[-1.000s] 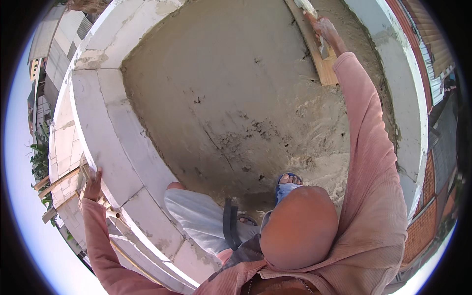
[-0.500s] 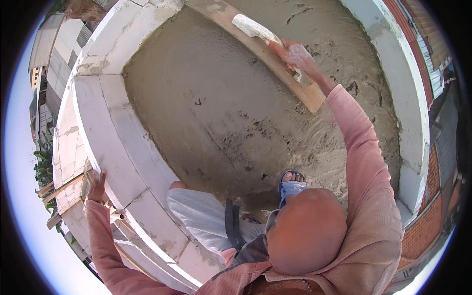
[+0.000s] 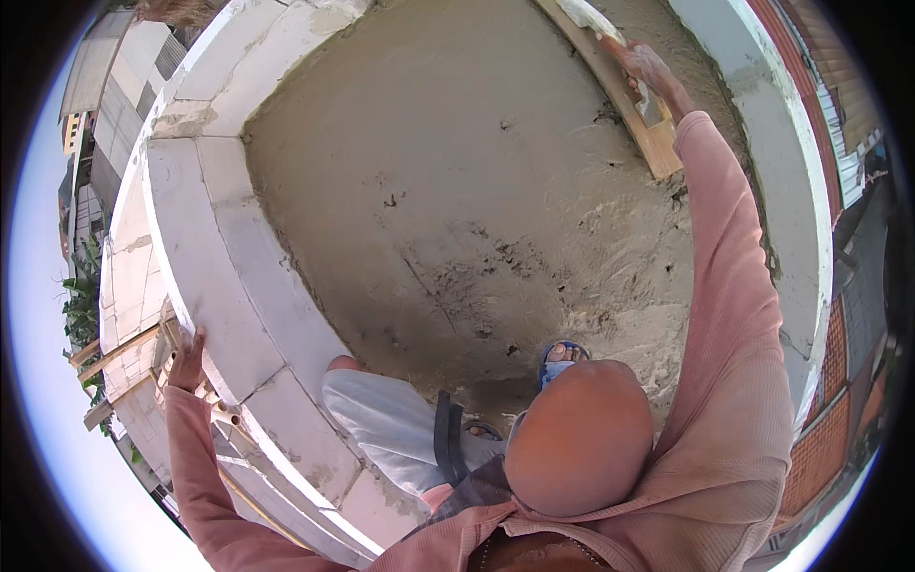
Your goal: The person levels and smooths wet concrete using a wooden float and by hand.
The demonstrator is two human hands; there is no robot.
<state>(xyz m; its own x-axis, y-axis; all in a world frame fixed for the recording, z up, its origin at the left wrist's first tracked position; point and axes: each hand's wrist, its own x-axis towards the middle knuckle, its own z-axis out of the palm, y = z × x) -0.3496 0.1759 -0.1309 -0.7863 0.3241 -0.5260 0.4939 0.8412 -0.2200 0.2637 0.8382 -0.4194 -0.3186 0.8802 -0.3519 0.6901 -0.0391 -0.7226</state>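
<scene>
My right hand [image 3: 648,74] is closed round the whitish handle of a long wooden float [image 3: 658,145], which lies flat on wet grey mortar [image 3: 400,124] near the right wall. Behind the float the mortar looks smooth; closer to my feet it is rough, with pits and crumbs. On the left, my left hand [image 3: 188,362] clasps the outer top edge of the light block wall [image 3: 214,257], its fingertips resting on the rim. The far end of the float runs out of the picture at the top.
Block walls enclose the mortar, including the right wall [image 3: 786,191]. A blue sandal [image 3: 564,354] on my foot stands on the rough mortar. Bamboo poles [image 3: 224,414] and wooden planks [image 3: 124,353] stick out beyond the left wall. Roofs [image 3: 858,57] lie lower down outside.
My right hand has swept the float to the right and away from me, leaving smoother mortar where it was. My left hand stays on the wall edge.
</scene>
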